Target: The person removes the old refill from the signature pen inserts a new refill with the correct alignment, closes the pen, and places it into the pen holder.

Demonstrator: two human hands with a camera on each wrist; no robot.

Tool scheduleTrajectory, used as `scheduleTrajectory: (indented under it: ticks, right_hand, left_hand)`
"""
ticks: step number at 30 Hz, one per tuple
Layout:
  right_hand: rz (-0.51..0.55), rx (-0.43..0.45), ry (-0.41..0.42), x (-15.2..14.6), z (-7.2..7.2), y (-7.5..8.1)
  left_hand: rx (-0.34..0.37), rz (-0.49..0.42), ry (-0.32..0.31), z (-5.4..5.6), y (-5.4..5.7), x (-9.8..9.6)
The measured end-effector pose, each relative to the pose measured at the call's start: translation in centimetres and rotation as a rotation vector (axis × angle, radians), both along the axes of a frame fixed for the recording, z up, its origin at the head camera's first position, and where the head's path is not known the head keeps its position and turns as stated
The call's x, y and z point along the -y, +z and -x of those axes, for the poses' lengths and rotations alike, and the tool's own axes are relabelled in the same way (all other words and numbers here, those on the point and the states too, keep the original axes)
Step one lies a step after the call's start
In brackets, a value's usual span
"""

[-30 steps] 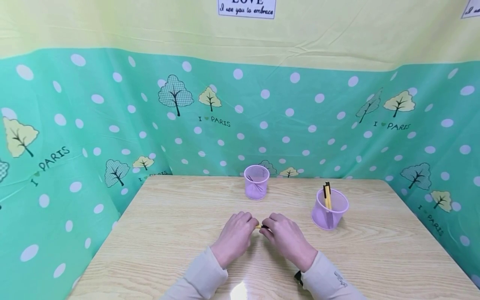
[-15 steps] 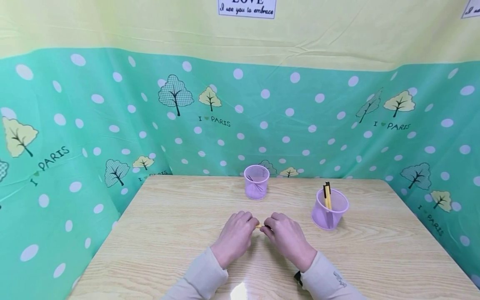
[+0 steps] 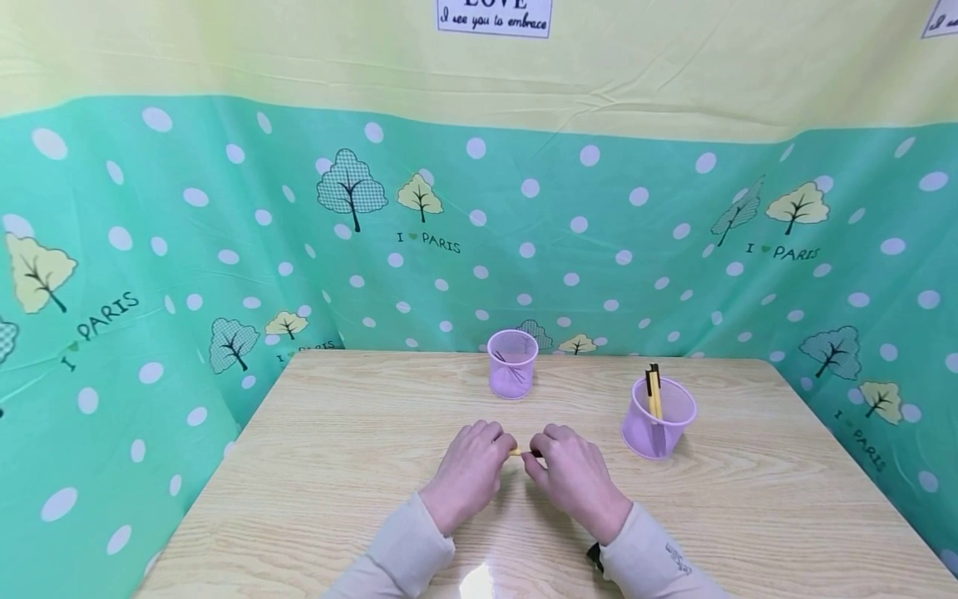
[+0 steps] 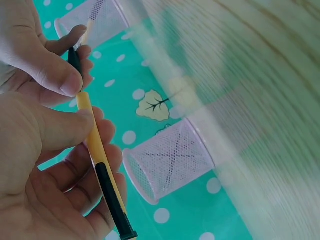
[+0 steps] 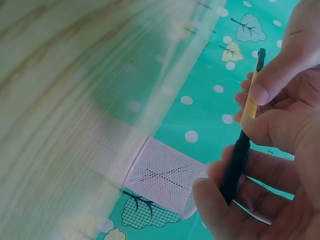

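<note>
Surveying a pale wood-grain table (image 3: 329, 449), we are taking the two hands as the dial's centre. Glare is shining on the tabletop near 6 o'clock. Beyond the table, a cloth backdrop (image 3: 449, 287) is hanging from 9 round through 12 to 3, cream-yellow above, green with pale dots below; trees and "I PARIS" lettering are repeating across it. At 12, high up, a white label (image 3: 494, 20) is showing.

At centre, the left hand (image 3: 466, 474) is pinching a pen's yellow barrel (image 4: 95, 142), black clip attached. The right hand (image 3: 576, 474) is grasping the black grip section (image 5: 235, 170), fingers curled about it; we are not managing to tell whether the parts are joined.

At 12, a small purple mesh cup (image 3: 500, 388) is holding thin dark sticks. At 2, a wider purple cup (image 3: 639, 437) is holding yellow-and-black pieces (image 3: 654, 395), upright. Near 5, something black (image 3: 595, 556) is lying half hidden beside the right sleeve (image 3: 651, 545).
</note>
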State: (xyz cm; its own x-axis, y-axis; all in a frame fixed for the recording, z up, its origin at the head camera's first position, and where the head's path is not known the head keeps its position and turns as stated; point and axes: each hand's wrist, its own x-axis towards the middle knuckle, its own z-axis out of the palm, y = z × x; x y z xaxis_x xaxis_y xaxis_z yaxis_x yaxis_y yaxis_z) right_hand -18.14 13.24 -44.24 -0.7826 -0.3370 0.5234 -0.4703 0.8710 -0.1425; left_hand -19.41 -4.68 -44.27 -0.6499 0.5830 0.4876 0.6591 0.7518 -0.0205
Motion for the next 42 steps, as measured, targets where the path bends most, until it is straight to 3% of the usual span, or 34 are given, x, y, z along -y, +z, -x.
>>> scheduleTrajectory:
  ticks: [19,42]
  right_hand:
    - [0.012,-0.011,-0.025,-0.05,-0.13,0.18]
    - [0.019,-0.022,-0.034,-0.52,0.05,0.52]
  left_hand:
    - [0.024,-0.018,0.003,0.03,0.1,0.06]
    - [-0.025,-0.039,0.022,0.34,0.25,0.47]
